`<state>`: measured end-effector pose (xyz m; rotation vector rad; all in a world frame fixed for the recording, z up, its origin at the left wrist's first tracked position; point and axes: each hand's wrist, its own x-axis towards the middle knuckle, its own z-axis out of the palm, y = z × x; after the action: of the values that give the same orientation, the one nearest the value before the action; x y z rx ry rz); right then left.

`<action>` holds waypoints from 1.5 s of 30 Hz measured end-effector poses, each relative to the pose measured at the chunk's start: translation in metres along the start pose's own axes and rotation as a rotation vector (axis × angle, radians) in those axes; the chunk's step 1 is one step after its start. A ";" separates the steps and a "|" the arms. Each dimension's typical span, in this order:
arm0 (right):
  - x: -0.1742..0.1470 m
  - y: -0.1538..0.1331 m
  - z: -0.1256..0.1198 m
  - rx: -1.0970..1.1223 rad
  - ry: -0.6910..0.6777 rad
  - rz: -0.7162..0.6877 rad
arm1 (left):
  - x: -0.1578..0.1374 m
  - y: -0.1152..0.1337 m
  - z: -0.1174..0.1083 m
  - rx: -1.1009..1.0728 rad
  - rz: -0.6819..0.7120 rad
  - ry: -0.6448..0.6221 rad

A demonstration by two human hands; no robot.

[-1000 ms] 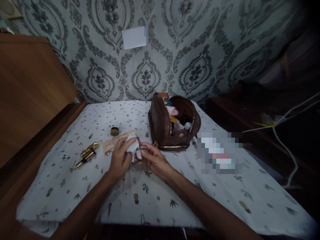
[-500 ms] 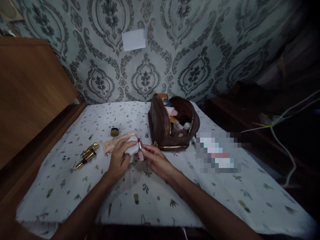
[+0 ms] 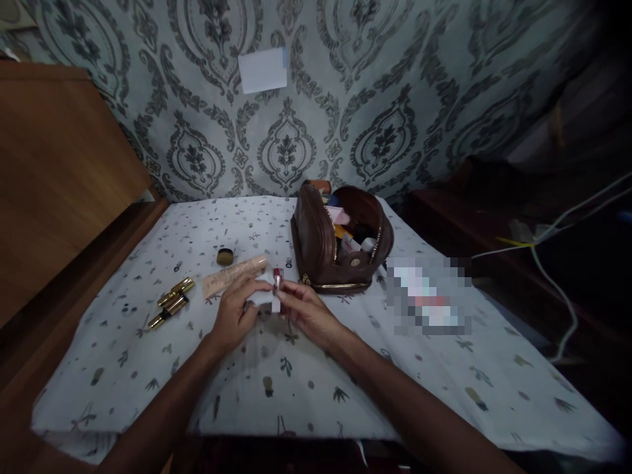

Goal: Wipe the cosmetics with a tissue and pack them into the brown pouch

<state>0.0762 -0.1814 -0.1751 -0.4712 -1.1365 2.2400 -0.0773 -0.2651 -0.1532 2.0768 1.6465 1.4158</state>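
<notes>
My right hand [image 3: 310, 311] pinches a lipstick [image 3: 277, 282] between thumb and fingers, its red top pointing away from me. My left hand [image 3: 235, 312] is closed on a crumpled white tissue [image 3: 261, 297], held against the lipstick's side. Just beyond the left hand lies a beige squeeze tube [image 3: 231, 276]. Farther left are several gold cosmetic tubes [image 3: 170, 309], lying close together. A small round dark-topped container [image 3: 225, 256] sits behind the beige tube.
An open brown leather toiletry bag [image 3: 318, 234], filled with cosmetics, stands beyond my right hand. A pixelated item [image 3: 427, 299] lies to its right. A wooden panel [image 3: 64, 178] borders the table at left; white cables [image 3: 567, 309] hang at right.
The lipstick has turned slightly and now stands straighter in my right hand. Less of the tissue shows between the hands. The whole view has shifted a little.
</notes>
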 end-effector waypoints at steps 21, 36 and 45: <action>-0.019 -0.033 0.002 -0.117 0.058 -0.230 | 0.006 0.011 -0.005 -0.294 -0.149 -0.170; -0.081 -0.151 -0.076 -0.493 0.493 -0.627 | 0.094 0.067 0.088 0.043 -0.068 -0.409; -0.055 -0.167 -0.099 -0.757 0.405 -0.690 | 0.077 0.039 0.103 0.083 0.114 -0.291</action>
<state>0.2280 -0.0770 -0.0929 -0.6563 -1.5855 1.0302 0.0211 -0.1742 -0.1419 2.3252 1.5151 1.0260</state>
